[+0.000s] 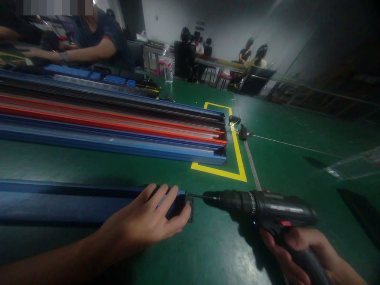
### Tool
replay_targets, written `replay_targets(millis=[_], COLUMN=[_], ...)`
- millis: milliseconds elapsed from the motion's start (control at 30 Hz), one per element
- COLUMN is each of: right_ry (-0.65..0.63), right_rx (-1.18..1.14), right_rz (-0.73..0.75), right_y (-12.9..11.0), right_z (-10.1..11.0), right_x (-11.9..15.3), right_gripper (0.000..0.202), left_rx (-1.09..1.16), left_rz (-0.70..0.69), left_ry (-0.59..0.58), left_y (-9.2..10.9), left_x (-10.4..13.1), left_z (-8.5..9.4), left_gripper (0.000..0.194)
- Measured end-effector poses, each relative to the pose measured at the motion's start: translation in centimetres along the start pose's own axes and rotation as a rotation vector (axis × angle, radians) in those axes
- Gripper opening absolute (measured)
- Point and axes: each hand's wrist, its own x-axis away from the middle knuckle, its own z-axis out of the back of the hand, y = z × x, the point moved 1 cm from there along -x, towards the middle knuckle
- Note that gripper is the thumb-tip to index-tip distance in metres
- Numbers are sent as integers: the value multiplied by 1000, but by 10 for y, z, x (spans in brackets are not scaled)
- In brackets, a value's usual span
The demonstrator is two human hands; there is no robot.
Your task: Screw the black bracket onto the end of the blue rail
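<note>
My right hand (297,249) is wrapped round the handle of a black cordless drill (276,209) with red buttons. Its long thin bit (204,196) points left and reaches the end of a blue metal profile (68,202). Over that end lies my left hand (160,213), fingers across the top edge and thumb pressed against a dark end piece (191,209). Whether the bit's tip sits in a screw is too small to tell.
Beyond lie several long blue, black and orange-red profiles (118,122) within yellow tape (240,158). A small dark fitting (244,132) with a cord, a water bottle (168,67) and a clear box (356,164) are on the green table (166,253). A co-worker's arm (89,51) is at upper left.
</note>
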Motion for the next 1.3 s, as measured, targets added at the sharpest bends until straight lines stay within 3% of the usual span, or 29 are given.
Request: replay_targets(millis=[367, 733, 967, 1300], right_ry=[5, -18, -91, -37], right_rx=[23, 266, 202, 213], right_rz=[-34, 57, 66, 39], right_y=[-1, -5, -6, -4], right_z=[0, -12, -15, -10], right_x=[-2, -5, -9, -5], right_gripper=[35, 45, 35, 34], left_rx=[11, 26, 23, 10], left_rz=[11, 9, 0, -1], left_ry=[23, 4, -19, -33], left_y=[-2, -3, -3, -3], left_x=[-4, -5, -5, -5], left_z=[1, 2, 2, 3], left_gripper=[40, 39, 40, 44])
